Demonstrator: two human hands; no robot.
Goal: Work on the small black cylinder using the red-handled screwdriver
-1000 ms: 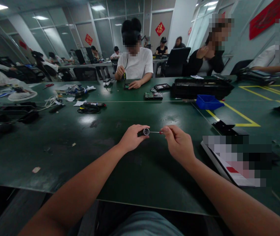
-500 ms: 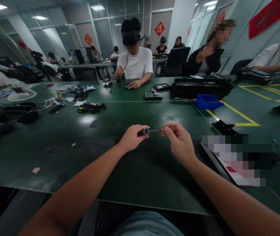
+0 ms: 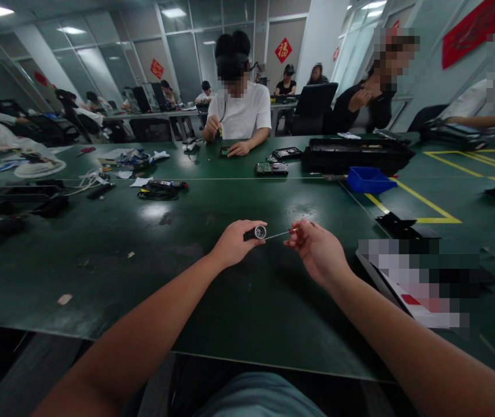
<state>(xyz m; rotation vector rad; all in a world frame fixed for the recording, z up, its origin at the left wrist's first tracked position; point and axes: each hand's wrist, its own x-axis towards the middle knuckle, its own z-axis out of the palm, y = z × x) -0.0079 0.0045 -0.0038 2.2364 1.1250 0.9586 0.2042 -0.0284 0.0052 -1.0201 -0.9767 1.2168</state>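
My left hand (image 3: 235,246) is closed around a short black cylinder (image 3: 250,233) whose round, silver-ringed end faces me and to the right. Inside that ring it looks dark, with small details I cannot make out. In my right hand (image 3: 320,252) a screwdriver (image 3: 278,236) is pinched, its handle mostly hidden by the fingers and a red part showing at the shaft's base. The thin metal shaft points left and slightly down. Its tip ends by the lower rim of the cylinder; whether they touch I cannot tell.
Across the green table (image 3: 143,301) a person in a white shirt (image 3: 245,110) works on a circuit board. A hard drive (image 3: 272,168), a blue bin (image 3: 369,180) and a long black casing (image 3: 355,155) lie ahead. Bundled cables (image 3: 158,190) are at left, a white box (image 3: 390,281) at right.
The screwdriver has tilted, its handle end now higher than its tip, and my right fingers have shifted and loosened around it. The cylinder has turned slightly in my left hand.
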